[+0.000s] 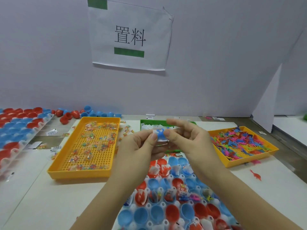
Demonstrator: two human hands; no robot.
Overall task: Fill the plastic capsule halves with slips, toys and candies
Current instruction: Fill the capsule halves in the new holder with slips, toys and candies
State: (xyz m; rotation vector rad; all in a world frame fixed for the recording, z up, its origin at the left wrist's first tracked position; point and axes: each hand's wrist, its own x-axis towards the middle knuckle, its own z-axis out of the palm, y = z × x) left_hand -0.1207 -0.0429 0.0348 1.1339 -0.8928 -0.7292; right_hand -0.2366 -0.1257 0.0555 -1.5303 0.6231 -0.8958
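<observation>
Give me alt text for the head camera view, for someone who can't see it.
The left hand and right hand pinch a blue toy and white slip above a tray of red and blue capsule halves, some filled. Orange trays hold candy packets on the left and toys on the right; a green tray sits behind.

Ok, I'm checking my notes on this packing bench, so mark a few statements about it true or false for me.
1. The left hand and right hand pinch a blue toy with a white slip. True.
2. The left yellow tray holds loose toys. False: it holds candy packets; the toys fill the right yellow tray.
3. A green tray sits behind the hands. True.
4. All capsule halves below the hands are filled. False: many are empty.
</observation>
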